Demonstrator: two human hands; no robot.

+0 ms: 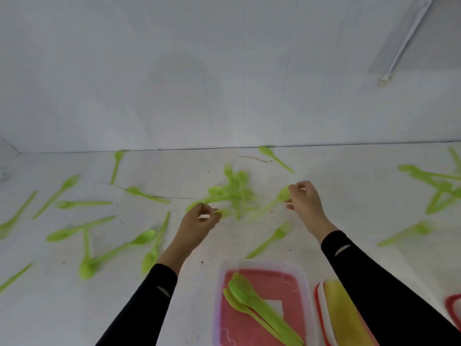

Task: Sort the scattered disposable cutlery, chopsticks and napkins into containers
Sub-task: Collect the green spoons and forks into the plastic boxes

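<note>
Pinching a spoon (284, 193) in right hand (305, 199), beside the pile (232, 193). Curling left hand (199, 221) fingers at pile's near edge, hold unclear. Bare table (224, 245) back to tub (262, 264) rim.

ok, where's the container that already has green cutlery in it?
Head view, bottom centre-right, on the table: the pink-bottomed container lies between left sleeve and right sleeve, with a red-rimmed container holding something yellow just right of it.
</note>
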